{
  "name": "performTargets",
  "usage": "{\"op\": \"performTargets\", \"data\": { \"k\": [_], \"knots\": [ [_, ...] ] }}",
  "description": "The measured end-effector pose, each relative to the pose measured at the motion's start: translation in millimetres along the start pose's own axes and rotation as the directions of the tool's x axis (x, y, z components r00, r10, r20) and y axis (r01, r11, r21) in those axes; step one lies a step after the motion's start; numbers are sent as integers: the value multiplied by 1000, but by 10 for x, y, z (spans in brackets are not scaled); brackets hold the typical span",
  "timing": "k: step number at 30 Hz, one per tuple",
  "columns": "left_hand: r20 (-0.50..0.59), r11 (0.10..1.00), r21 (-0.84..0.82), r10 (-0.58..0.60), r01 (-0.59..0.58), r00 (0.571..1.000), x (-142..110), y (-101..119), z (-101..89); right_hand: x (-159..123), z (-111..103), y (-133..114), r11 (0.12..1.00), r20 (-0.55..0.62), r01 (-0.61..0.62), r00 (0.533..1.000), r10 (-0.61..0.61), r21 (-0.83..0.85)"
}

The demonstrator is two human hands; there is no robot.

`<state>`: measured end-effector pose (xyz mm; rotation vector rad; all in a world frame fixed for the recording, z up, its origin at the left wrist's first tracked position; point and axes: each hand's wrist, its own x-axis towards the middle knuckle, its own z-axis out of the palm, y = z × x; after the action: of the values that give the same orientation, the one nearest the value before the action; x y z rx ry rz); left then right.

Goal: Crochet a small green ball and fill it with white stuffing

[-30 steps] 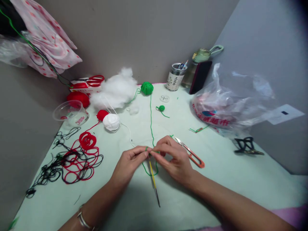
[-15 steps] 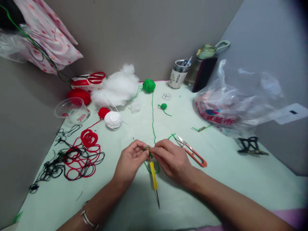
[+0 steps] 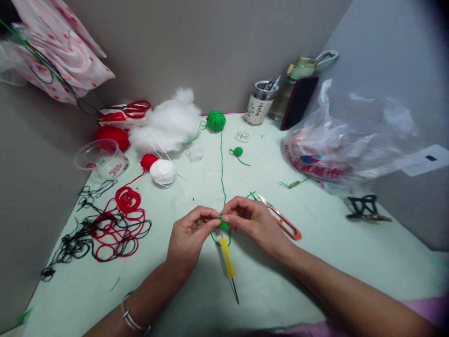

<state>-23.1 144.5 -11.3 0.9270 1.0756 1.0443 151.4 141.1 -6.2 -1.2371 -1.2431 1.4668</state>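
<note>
A small green crocheted piece (image 3: 224, 225) is pinched between both hands in the middle of the table. My left hand (image 3: 191, 231) closes thumb and forefinger on its left side, and my right hand (image 3: 250, 222) does the same on its right. From the piece hangs a crochet hook (image 3: 227, 257) with a yellow grip, its dark end pointing toward me; neither hand grips the handle. Green yarn (image 3: 222, 168) runs from the piece back to a green yarn ball (image 3: 215, 121), and a loop of it droops below my fingers. The fingertips partly cover the piece.
Orange-handled thread snips (image 3: 289, 228) lie right of my right hand. A small green crocheted ball (image 3: 238, 151) sits farther back. Tangled red and black yarn (image 3: 115, 229), a white yarn ball (image 3: 163, 173) and stuffing (image 3: 168, 121) occupy the left; a plastic bag (image 3: 326, 154) stands right.
My right fingers have shifted from curled over the green piece to a pinch at its edge, so more of it shows. The hanging hook has swung slightly to the right.
</note>
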Motion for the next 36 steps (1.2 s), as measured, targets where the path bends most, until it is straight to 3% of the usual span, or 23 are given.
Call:
{"op": "performTargets", "data": {
  "k": [4,13,19,24,28,36],
  "knots": [
    [10,999,-14,-32,32,999,-8,17,11,14,4,7,995,7,-61,998,60,77],
    [61,996,-14,-91,92,994,3,23,-20,-19,15,-64,994,85,-51,995,43,96],
    [145,971,-76,-216,228,966,21,-26,-94,-49,24,-11,980,35,124,992,-120,-157],
    [225,942,-143,-267,303,937,46,-24,-99,-73,-8,45,856,41,336,936,-349,-393],
    [200,949,-119,-266,293,943,69,-37,-102,-76,-30,72,777,83,432,891,-447,-457],
    [118,988,6,-155,156,981,78,-88,-119,-96,-28,69,732,102,463,871,-481,-499]
  ]
}}
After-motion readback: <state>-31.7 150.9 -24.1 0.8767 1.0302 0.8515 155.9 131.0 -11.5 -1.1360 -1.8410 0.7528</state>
